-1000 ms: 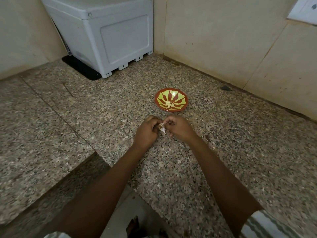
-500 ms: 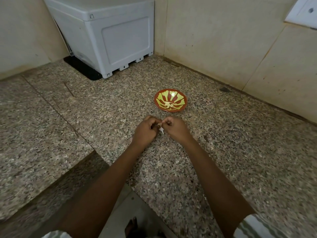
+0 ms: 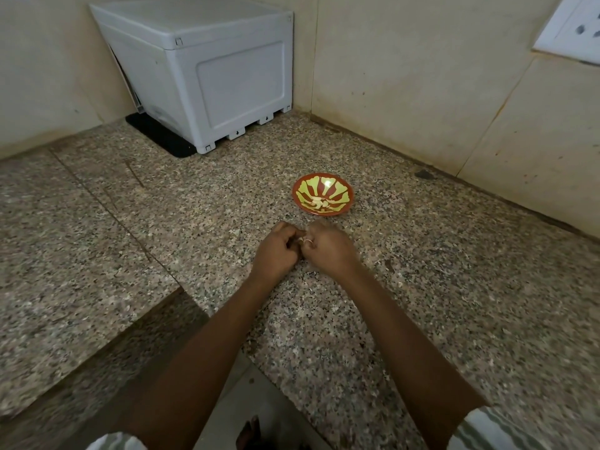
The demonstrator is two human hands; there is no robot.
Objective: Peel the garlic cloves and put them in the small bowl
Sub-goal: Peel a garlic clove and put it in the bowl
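Note:
A small red bowl (image 3: 344, 207) with a yellow-green pattern sits on the granite counter, with a few pale peeled cloves (image 3: 319, 203) lying in it. Just in front of it my left hand (image 3: 276, 250) and my right hand (image 3: 331, 248) meet, fingers curled. Between their fingertips they pinch a garlic clove (image 3: 305, 241), of which only a pale sliver shows. The rest of the clove is hidden by my fingers.
A grey plastic box (image 3: 211, 66) stands on a black mat in the back corner. Tiled walls close the counter behind and to the right, with a white socket plate (image 3: 574, 27) at the top right. The counter's edge steps down at the lower left.
Both hands have stayed together in front of the bowl. The white piece of skin that hung below the fingertips no longer shows; less of the clove is visible.

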